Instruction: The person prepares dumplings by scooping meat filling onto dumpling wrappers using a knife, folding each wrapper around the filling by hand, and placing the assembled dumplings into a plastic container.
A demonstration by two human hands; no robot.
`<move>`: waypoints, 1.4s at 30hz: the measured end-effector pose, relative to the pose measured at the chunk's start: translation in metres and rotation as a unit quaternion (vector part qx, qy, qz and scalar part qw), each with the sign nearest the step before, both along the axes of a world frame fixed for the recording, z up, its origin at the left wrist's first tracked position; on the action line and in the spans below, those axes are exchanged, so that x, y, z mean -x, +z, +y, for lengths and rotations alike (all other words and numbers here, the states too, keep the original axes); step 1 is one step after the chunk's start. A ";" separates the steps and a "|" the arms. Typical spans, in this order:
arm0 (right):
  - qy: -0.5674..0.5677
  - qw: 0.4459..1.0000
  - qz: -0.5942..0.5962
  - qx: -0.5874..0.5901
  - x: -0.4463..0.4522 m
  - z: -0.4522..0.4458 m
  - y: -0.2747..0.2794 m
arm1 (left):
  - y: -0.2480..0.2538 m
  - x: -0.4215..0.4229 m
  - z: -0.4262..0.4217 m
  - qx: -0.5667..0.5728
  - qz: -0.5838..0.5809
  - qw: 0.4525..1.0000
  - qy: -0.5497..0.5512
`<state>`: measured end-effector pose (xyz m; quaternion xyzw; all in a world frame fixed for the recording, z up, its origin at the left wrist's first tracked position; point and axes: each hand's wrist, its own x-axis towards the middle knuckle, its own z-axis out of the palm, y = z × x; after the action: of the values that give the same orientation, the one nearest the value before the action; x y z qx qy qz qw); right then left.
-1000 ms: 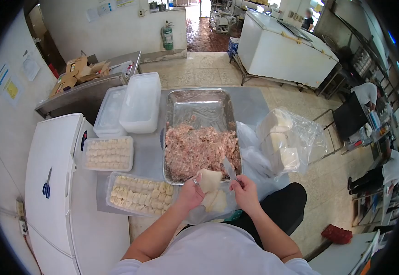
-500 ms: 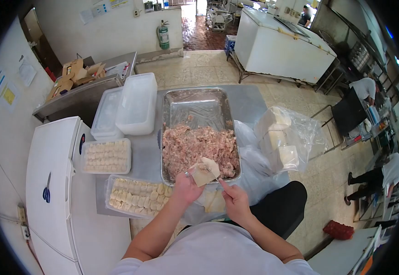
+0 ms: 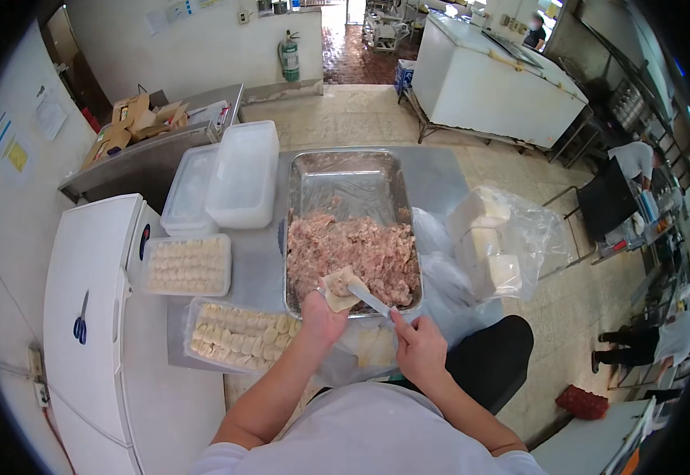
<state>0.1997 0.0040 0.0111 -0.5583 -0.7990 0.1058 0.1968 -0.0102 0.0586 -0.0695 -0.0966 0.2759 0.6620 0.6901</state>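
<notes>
My left hand (image 3: 323, 318) holds up a square dumpling wrapper (image 3: 337, 302) with a dab of meat filling on it, over the near edge of a steel tray (image 3: 346, 184). In my right hand (image 3: 421, 348) is a knife (image 3: 372, 300), its flat blade reaching to the wrapper. Pinkish minced meat (image 3: 353, 249) fills the nearer part of the tray. More pale wrappers (image 3: 376, 346) lie on plastic between my forearms. Left of my left forearm, a plastic container (image 3: 190, 343) holds rows of dumplings (image 3: 242, 334).
A second container of dumplings (image 3: 190, 265) and stacked plastic boxes (image 3: 242, 176) stand left of the tray. Bagged stacks of wrappers (image 3: 487, 247) lie to the right. A white refrigerator (image 3: 91, 317) is at far left. Other people (image 3: 676, 339) are at the right.
The knife has swung flatter, its blade now showing broadly beside the wrapper, and my right hand has shifted slightly right. The wrapper now appears more cupped, with filling visible. The view has shifted slightly.
</notes>
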 end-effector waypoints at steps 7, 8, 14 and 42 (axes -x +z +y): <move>0.041 0.997 -0.029 -0.057 0.006 0.019 -0.010 | 0.012 0.005 -0.001 -0.018 -0.001 1.000 0.020; 0.041 0.997 -0.040 -0.043 0.002 0.017 -0.007 | 0.011 0.009 0.000 -0.004 0.008 1.000 0.029; 0.040 0.998 -0.017 -0.039 0.015 0.012 0.007 | 0.007 0.014 -0.001 0.009 -0.003 1.000 0.024; 0.157 0.981 0.003 0.114 -0.015 0.025 0.061 | 0.084 0.047 -0.022 -0.218 0.722 0.587 -0.294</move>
<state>0.2150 0.0292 0.0726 -0.4448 -0.8585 0.2276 0.1157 -0.0573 0.0370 0.0149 0.6528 0.5440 0.3158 0.4220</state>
